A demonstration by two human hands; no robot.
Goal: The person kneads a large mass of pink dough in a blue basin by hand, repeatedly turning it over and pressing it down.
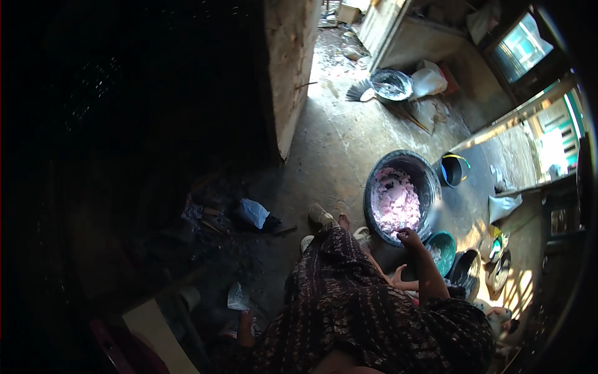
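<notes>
My right hand [409,238] is over the near rim of a large dark round tub [372,218], its fingers curled together. Whatever it may hold is too small to tell. Inside the tub lies a pink, crumbly mass [398,202] with a dark patch at its far left. In shadow at the lower left, my left hand [246,319] appears closed on a clear plastic bag [237,297], which sticks up beyond it; its fingers are hard to see. A green basin [441,252] with pale contents stands just right of my right hand.
A dark bucket [453,171] with a yellow handle stands right of the tub. Another basin [391,85] and white sacks [429,81] sit farther off. Another person's hand or foot [399,278] shows below my right hand. A blue-white bag [254,212] lies left. A wall [291,68] juts in.
</notes>
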